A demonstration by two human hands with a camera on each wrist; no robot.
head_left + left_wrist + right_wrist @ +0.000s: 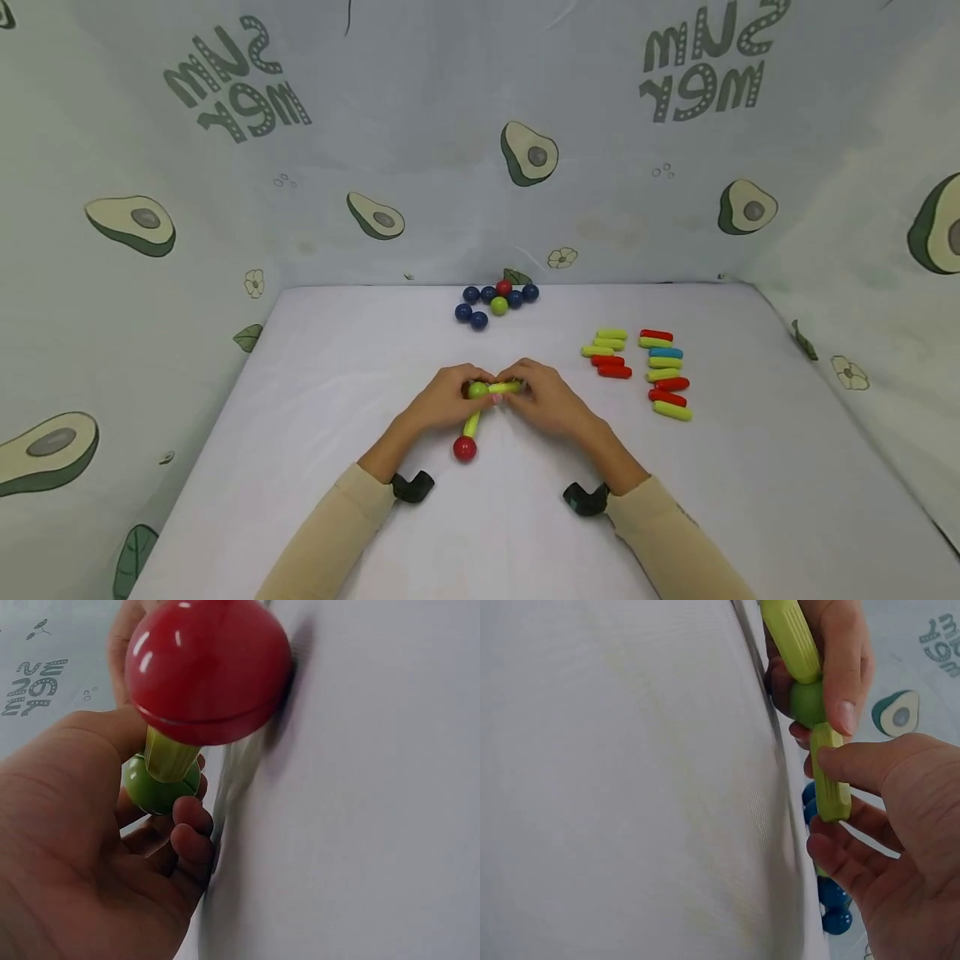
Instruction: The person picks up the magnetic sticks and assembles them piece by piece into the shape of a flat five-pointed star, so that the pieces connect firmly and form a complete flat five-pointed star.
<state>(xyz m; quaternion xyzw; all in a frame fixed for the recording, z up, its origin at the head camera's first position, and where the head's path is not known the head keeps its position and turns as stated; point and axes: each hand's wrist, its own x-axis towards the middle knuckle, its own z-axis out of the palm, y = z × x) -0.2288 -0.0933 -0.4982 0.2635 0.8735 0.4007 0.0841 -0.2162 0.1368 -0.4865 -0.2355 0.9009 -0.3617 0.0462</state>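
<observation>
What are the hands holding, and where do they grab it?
The left hand grips the green ball joining two sticks. The right hand pinches the sideways green stick around its middle.

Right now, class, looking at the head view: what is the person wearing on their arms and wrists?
Both arms wear long beige sleeves reaching the wrists. A small black mount sits at each wrist: the left one plain black, the right one black with a greenish tint. Both hands are bare, without rings.

Held a green ball (477,389) joined to yellow-green sticks (506,387), red ball (464,449) nearest the white worktop's (337,358) front edge; avocado-patterned backdrop (420,142).
</observation>
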